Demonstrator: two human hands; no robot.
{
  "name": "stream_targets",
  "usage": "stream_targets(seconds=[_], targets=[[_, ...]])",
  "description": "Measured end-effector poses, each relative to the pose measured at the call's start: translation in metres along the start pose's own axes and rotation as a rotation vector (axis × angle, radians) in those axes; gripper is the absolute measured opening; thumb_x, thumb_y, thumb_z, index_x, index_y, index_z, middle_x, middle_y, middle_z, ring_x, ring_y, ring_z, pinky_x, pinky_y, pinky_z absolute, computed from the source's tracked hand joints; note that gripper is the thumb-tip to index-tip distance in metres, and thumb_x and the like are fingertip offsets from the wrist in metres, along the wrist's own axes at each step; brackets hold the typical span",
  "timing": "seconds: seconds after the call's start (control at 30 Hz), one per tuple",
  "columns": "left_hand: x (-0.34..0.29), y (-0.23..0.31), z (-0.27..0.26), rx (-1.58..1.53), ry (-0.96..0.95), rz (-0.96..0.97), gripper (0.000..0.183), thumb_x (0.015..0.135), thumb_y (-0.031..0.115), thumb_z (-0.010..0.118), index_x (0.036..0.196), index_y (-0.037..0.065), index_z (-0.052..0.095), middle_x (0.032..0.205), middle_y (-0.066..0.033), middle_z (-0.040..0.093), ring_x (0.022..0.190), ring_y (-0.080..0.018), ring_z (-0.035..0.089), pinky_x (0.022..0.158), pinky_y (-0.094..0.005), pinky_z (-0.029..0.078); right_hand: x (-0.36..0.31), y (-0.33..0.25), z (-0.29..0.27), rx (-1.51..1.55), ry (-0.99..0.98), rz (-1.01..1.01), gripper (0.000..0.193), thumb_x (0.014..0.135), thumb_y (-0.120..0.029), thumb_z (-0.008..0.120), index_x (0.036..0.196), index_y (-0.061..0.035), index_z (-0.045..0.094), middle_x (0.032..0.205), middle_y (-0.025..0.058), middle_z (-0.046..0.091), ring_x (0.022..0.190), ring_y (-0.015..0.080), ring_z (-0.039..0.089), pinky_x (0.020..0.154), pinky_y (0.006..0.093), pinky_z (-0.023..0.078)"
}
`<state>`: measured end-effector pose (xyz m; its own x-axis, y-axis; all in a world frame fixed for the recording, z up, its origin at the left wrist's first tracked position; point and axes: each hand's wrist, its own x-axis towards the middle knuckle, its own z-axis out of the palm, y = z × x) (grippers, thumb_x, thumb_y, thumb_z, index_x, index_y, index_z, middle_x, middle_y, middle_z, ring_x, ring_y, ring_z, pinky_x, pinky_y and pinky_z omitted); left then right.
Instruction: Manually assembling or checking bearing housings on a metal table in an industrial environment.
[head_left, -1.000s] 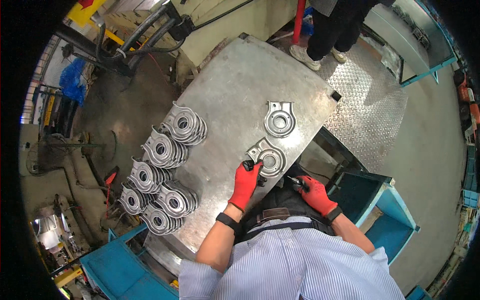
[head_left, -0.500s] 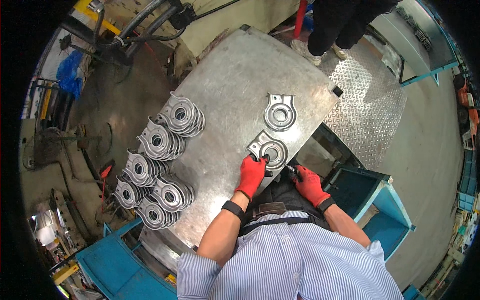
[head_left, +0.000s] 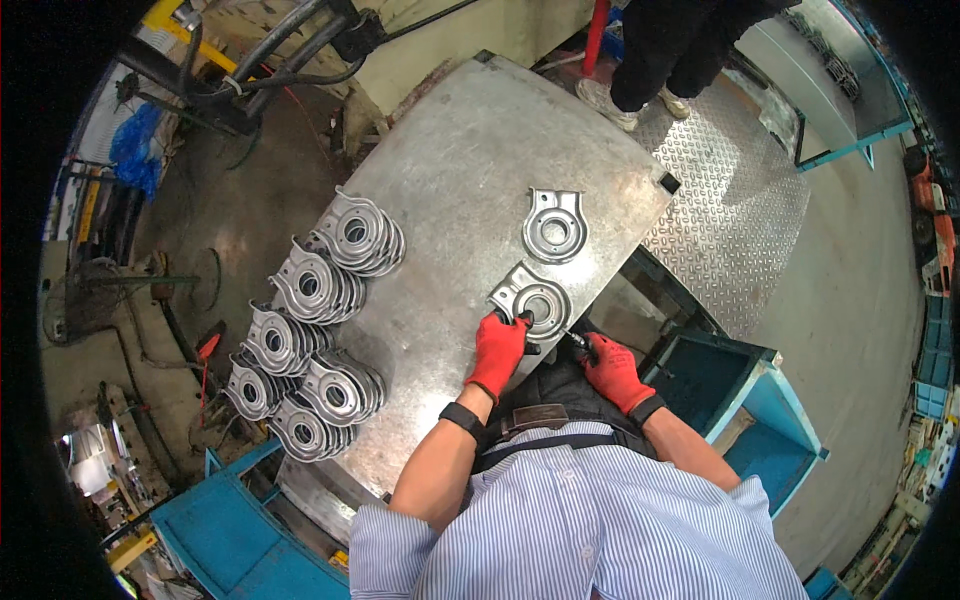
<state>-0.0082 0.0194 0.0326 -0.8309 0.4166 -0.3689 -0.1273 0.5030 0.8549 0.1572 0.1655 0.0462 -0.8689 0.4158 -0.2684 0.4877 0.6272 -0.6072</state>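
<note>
On the metal table [head_left: 450, 190], close to its right-hand edge, lies a flanged steel bracket [head_left: 524, 289], a ring-shaped plate with a tab. The left hand [head_left: 498, 350], in a red glove, lays bent, slightly spread fingers on the bracket's near side (whether they pinch its rim, I cannot tell). Just off that same table edge, the right hand [head_left: 613, 371] has its fingers closed around a slim dark tool [head_left: 577, 340], its tip at or just beside the bracket's rim. A second bracket [head_left: 553, 213] lies farther up the table, and six bracket stacks [head_left: 342, 300] crowd the table's left side. Beyond the table's far right corner, a co-worker's legs [head_left: 650, 55] stand at the diamond-plate floor [head_left: 745, 210].
</note>
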Motion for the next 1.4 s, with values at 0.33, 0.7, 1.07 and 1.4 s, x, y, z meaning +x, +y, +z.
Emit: stream_targets(seconds=[0.33,0.7,1.07,1.4], targets=[[-0.003,0.005,0.002,-0.204,-0.053,-0.198,0.021,0.08,0.017,0.065,0.082,-0.004,0.062,0.076,-0.0231,0.064,0.071,-0.0353,0.065,0.061,-0.0414,0.05,-0.002,0.008,0.0,-0.011,-0.005,-0.045,0.04,0.076,-0.02,0.066,0.111,-0.0032,0.056,0.1,0.0186,0.062,0.094,0.0365,0.059,0.079,0.0427,0.048],[-0.006,0.005,0.004,0.02,0.011,0.049,0.025,0.079,0.022,0.064,0.09,0.0,0.063,0.086,-0.0256,0.062,0.085,-0.043,0.059,0.069,-0.0481,0.047,-0.003,0.009,0.0,-0.087,-0.05,-0.039,0.04,0.075,-0.019,0.065,0.112,-0.0069,0.056,0.101,0.0181,0.061,0.093,0.0354,0.06,0.078,0.0433,0.048],[-0.016,-0.015,-0.048,-0.065,0.037,-0.172,0.033,0.076,0.03,0.066,0.093,0.001,0.063,0.089,-0.0234,0.064,0.088,-0.0403,0.06,0.075,-0.0462,0.048,0.001,0.023,0.003,0.027,0.15,0.045,0.041,0.076,-0.013,0.066,0.115,-0.0043,0.056,0.101,0.0208,0.062,0.095,0.0364,0.06,0.079,0.0421,0.048],[-0.059,-0.011,-0.156,0.748,0.431,-0.259,0.053,0.079,0.025,0.065,0.118,-0.002,0.043,0.101,-0.028,0.057,0.092,-0.0429,0.057,0.077,-0.0463,0.048,0.0,0.04,0.01,0.058,0.144,-0.037,0.04,0.076,-0.012,0.066,0.113,-0.004,0.055,0.099,0.021,0.062,0.092,0.038,0.06,0.077,0.0424,0.047]])
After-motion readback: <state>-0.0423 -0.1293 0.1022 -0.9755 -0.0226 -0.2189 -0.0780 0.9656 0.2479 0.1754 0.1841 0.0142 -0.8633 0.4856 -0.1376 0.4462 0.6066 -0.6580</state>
